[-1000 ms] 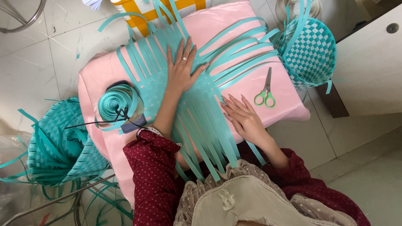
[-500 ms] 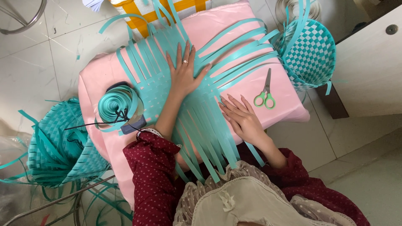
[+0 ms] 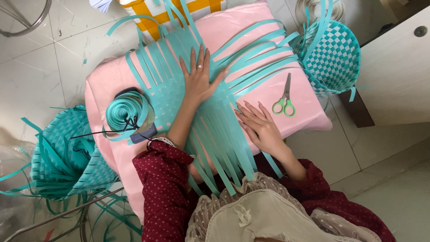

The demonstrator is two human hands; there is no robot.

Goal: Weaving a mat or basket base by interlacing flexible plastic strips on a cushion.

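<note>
Teal strips (image 3: 215, 130), pink cushion (image 3: 251, 36), green-handled scissors (image 3: 284, 101).

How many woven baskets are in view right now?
2. One teal checked basket stands on the floor at the upper right, beside the pink cushion. The other basket lies at the lower left. More may be hidden out of frame.

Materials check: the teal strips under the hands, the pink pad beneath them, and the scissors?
Teal strips: likely thin plastic strapping; flat, even in width, faint sheen, springing up in curves. Pink pad: seemingly a satin-like fabric over soft filling; soft gloss, rounded edges. Scissors: grey metal blades, light green handles that look plastic. Left hand and right hand lie flat on the strips.
</note>
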